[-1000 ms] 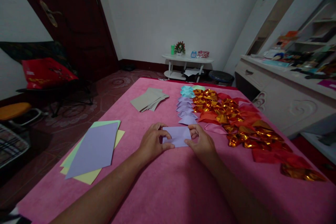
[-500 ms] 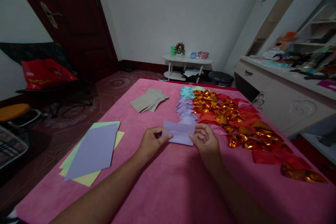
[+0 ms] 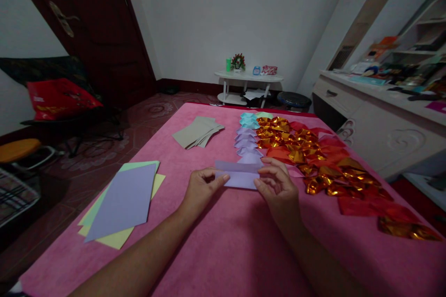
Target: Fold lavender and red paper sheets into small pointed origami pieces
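A small lavender sheet of paper [image 3: 240, 179], creased along its length, is held between my two hands above the pink cloth. My left hand [image 3: 205, 185] pinches its left end with the thumb on top. At the right end, the thumb and fingers of my right hand [image 3: 278, 188] grip the edge, the other fingers loosely curled. Just beyond the sheet lies a column of folded lavender paper pieces [image 3: 246, 143]. Left of my left arm rests a stack of lavender, green and yellow sheets [image 3: 123, 199].
Grey-beige papers [image 3: 198, 131] lie fanned on the pink table [image 3: 216, 241]. Rows of gold foil pieces [image 3: 278, 137] and red folded pieces [image 3: 362, 204] cover its right side. A cluttered white cabinet [image 3: 379, 120] stands at right, a red bag [image 3: 62, 97] on a chair at left.
The upper part of the lavender sheet looks narrower and stands more tilted along the crease. My right hand has shifted slightly right, its fingers raised and a little more spread.
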Motion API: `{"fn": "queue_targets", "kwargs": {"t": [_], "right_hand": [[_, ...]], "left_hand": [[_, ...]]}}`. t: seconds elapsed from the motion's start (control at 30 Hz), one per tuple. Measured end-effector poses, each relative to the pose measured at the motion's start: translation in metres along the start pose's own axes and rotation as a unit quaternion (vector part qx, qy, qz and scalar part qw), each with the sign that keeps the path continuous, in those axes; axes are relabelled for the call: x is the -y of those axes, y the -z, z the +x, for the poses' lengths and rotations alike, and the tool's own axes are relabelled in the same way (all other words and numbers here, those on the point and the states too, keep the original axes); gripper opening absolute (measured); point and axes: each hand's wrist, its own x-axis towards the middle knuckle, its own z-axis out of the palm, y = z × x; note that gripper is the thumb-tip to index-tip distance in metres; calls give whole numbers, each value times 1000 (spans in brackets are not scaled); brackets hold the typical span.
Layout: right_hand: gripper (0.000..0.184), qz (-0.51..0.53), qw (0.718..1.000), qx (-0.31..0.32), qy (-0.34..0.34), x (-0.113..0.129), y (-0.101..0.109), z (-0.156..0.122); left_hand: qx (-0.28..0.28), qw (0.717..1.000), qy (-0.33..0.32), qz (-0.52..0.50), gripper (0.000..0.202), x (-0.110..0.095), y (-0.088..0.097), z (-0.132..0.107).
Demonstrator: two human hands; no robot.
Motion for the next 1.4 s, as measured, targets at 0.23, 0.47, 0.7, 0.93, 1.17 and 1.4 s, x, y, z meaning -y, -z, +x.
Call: {"fn": "queue_targets", "kwargs": {"t": [0.23,0.47,0.7,0.93,1.17,1.4], "right_hand": [[15,46,996,56,-43,-11,-5,3],[17,29,998,54,-7,-2,-1,5],[15,23,999,40,-11,-2,1,4],[17,57,996,7,-62,-1,1,5],[23,103,989,-22,-103,-2,0,5],[24,137,980,-27,-140,-2,-2,6]], "left_hand": [[19,999,-27,7,17,-8,-2,-4],[-8,999,-43,19,22,-7,0,-5],[7,999,-2,-42,31,-4,0,-6],[7,999,16,-41,24,-3,-2,-6],[7,999,14,-51,17,-2,-5,-6],[-11,999,10,-34,25,-3,-4,-6]]}}
